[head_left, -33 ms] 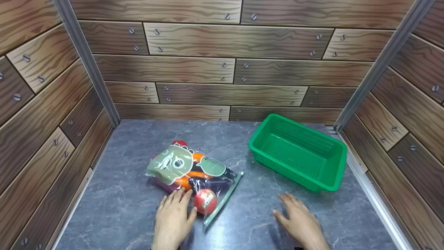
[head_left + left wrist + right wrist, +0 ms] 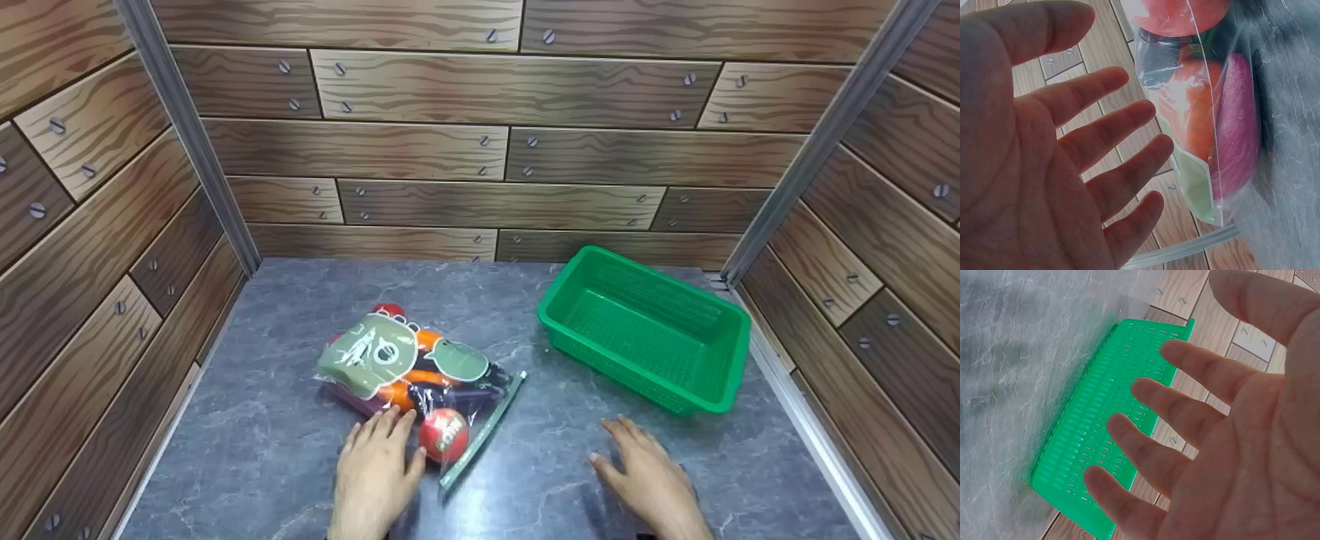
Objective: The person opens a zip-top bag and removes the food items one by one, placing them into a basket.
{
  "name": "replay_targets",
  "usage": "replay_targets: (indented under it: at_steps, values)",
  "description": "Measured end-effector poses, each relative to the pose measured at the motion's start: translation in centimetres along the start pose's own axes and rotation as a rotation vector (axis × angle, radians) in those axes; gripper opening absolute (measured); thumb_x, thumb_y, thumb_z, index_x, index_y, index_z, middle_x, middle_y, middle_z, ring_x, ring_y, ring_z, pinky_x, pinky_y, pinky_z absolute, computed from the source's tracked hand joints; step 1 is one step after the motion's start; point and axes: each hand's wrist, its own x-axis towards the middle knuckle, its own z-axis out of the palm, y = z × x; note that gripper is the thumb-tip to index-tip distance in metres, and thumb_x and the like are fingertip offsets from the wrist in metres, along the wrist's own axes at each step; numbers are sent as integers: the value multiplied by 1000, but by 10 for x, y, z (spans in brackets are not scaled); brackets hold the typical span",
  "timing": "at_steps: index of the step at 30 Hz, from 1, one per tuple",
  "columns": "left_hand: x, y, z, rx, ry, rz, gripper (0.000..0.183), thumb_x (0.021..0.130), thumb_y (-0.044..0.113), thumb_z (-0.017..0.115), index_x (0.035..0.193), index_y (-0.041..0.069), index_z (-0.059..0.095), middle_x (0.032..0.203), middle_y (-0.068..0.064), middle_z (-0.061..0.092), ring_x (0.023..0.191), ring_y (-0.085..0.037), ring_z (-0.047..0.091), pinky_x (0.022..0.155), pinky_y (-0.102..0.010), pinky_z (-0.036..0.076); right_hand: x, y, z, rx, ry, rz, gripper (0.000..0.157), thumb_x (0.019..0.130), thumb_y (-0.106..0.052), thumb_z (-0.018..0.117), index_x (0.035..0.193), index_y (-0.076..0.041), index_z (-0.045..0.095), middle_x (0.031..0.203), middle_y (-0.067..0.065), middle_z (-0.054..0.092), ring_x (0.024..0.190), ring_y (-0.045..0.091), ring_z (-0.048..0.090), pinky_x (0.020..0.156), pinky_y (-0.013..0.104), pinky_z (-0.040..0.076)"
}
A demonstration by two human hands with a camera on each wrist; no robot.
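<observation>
A clear zip bag (image 2: 465, 409) with green printed panels lies on the left half of the table. Through its plastic show a round red piece (image 2: 444, 435) with a label, orange pieces (image 2: 396, 393), dark purple ones and, in the left wrist view, a long magenta piece (image 2: 1237, 129). My left hand (image 2: 375, 469) is beside the bag's near edge, fingers spread and gripping nothing; whether the fingertips touch the plastic I cannot tell. Over on the right, my right hand (image 2: 651, 476) holds nothing, its fingers loosely extended, in front of a green plastic basket (image 2: 551, 319).
The basket has slotted walls and sits at an angle at the back right, with nothing visible inside. Wood-patterned walls (image 2: 420, 150) enclose the grey marbled table (image 2: 525, 480) at the back and both sides. Metal rails (image 2: 806, 442) run along its edges.
</observation>
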Motion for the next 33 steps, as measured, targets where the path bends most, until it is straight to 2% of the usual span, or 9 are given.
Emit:
replay_targets:
  at_steps: [8, 11, 16, 20, 23, 28, 33]
  values:
    - [1, 0, 0, 4, 26, 10, 55, 101, 34, 86, 151, 13, 77, 158, -17, 75, 148, -46, 70, 130, -73, 51, -1, 1, -1, -11, 35, -22, 70, 113, -44, 77, 170, -6, 59, 181, 33, 48, 167, 63, 44, 130, 88, 41]
    - [0, -1, 1, 5, 32, 16, 56, 100, 34, 87, 151, 13, 77, 158, -17, 75, 148, -46, 70, 130, -73, 52, -2, 4, -3, -24, 106, -48, 69, 114, -41, 77, 169, -5, 59, 180, 32, 49, 168, 61, 44, 131, 88, 39]
    - [-1, -1, 2, 0, 27, 15, 55, 101, 34, 86, 152, 14, 77, 158, -17, 75, 148, -46, 70, 130, -73, 51, 4, 15, -15, -61, 294, -89, 69, 113, -34, 76, 172, -4, 54, 182, 30, 46, 170, 61, 40, 136, 89, 29]
    - [-2, -1, 1, -5, 17, 7, 55, 102, 34, 86, 152, 13, 76, 160, -18, 74, 149, -47, 69, 131, -74, 50, 19, 32, -36, -101, 350, -86, 74, 114, -35, 74, 175, -2, 47, 184, 33, 39, 171, 65, 35, 136, 89, 23]
    - [-2, -1, 2, -7, 24, 11, 55, 102, 33, 86, 152, 13, 77, 159, -17, 75, 149, -47, 70, 131, -74, 51, 33, 43, -51, -120, 358, -102, 75, 114, -32, 75, 174, 2, 46, 182, 38, 39, 168, 68, 37, 136, 89, 27]
    - [-3, -1, 5, 0, 62, 33, 54, 99, 33, 87, 149, 14, 78, 155, -16, 77, 145, -46, 72, 127, -72, 54, 56, 51, -66, -139, 349, -132, 72, 112, -26, 78, 169, 10, 50, 175, 43, 47, 161, 67, 47, 135, 82, 39]
    - [-3, 0, 5, -4, 70, 36, 54, 98, 33, 88, 148, 14, 79, 153, -16, 78, 144, -45, 72, 126, -72, 55, 76, 55, -71, -181, 296, -74, 69, 114, -29, 77, 166, 8, 55, 170, 41, 55, 153, 64, 57, 125, 80, 53]
